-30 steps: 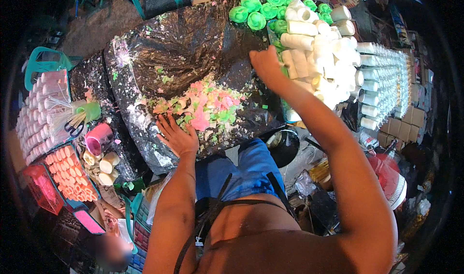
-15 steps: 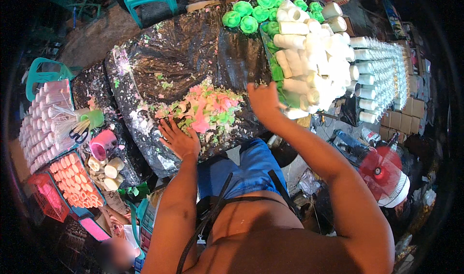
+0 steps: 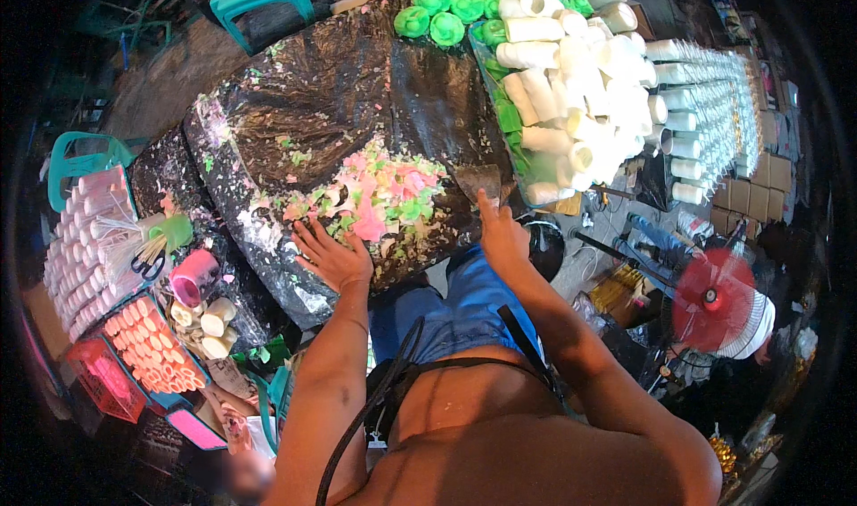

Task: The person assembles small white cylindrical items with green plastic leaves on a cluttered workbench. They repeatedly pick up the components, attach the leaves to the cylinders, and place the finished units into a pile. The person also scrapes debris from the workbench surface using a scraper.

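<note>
My left hand (image 3: 335,254) lies flat with spread fingers on the black plastic sheet (image 3: 348,78) covering the table. Its fingertips rest at the near left edge of a heap of pink, white and green scraps (image 3: 379,194). On the heap's right, my right hand (image 3: 505,238) grips a scraper with a flat, wide blade (image 3: 478,183), index finger stretched along it. The blade lies against the sheet; the handle is hidden in my palm. Past it, white hollow cylinders (image 3: 571,104) are piled on a green-edged tray, with green rose-shaped pieces (image 3: 446,29) at the far side.
Rows of white cylinders with wicks (image 3: 683,122) stand farther right, above a red-bladed fan (image 3: 711,294). At left are scissors (image 3: 147,267), a pink cup (image 3: 194,277), orange tubes (image 3: 153,344) and a red basket (image 3: 105,381). Another person's sleeve (image 3: 237,430) shows at lower left.
My right hand has moved nearer to me from beside the white cylinders, and the scraper blade now shows in it. My left hand stays by the heap. The view has shifted slightly.
</note>
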The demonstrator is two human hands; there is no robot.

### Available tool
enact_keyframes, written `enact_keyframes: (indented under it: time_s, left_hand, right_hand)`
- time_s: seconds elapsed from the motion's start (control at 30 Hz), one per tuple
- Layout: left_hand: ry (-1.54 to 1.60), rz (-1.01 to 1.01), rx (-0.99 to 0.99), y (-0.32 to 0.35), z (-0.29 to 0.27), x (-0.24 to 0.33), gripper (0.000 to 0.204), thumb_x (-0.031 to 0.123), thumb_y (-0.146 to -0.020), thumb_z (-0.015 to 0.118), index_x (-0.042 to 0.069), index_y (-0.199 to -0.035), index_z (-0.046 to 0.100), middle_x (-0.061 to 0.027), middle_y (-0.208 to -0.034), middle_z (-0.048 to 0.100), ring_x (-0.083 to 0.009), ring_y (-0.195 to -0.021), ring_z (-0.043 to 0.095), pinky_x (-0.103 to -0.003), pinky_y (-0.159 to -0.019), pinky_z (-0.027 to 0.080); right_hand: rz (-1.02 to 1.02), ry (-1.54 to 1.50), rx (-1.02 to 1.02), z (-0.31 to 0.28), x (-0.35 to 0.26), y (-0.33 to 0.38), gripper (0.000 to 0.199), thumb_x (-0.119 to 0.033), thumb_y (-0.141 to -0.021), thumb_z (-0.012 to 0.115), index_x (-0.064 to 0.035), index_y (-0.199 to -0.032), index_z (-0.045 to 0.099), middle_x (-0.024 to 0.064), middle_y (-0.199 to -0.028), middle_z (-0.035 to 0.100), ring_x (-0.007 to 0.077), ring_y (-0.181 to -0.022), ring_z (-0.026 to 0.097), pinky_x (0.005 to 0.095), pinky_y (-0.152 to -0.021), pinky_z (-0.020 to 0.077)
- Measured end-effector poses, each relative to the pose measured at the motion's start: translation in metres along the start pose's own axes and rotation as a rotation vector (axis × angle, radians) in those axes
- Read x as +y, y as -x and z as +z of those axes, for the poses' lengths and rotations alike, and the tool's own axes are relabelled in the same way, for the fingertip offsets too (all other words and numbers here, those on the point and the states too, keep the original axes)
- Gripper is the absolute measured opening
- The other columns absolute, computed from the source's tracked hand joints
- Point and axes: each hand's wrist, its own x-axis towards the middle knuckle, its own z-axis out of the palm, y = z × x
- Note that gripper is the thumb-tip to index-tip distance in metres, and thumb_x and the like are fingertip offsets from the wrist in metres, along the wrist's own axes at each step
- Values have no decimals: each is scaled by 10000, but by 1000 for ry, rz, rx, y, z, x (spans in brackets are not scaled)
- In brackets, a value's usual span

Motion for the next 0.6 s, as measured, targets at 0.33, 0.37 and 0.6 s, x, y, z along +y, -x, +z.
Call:
enact_keyframes:
  time_s: [0.33,0.37,0.6]
  left_hand:
    - [-11,4,-3,-2,6,-4,808,339,-958,547,107,-1673,247,-152,-1770,138,-390,-1637,81,-648,-1273,83]
    - [-17,-8,-26,-2,2,-1,813,343,-956,548,106,-1673,248,-153,-1773,129,-388,-1639,71,-638,-1278,76]
    - [-13,-10,-48,-2,-5,2,819,351,-952,553,106,-1673,251,-156,-1776,117,-389,-1641,60,-642,-1277,82]
  right_hand:
    - [-16,-109,134,1,-27,-80,536,-248,-1075,518,-296,-1600,421,257,-1126,660,466,-874,723,573,-737,581]
    - [-20,-111,141,-1,-31,-90,533,-250,-1076,516,-294,-1599,424,258,-1126,663,466,-885,723,573,-746,581]
    - [-36,-92,81,-28,-29,-94,511,-269,-1067,531,-281,-1574,470,263,-1094,692,464,-931,727,570,-781,585]
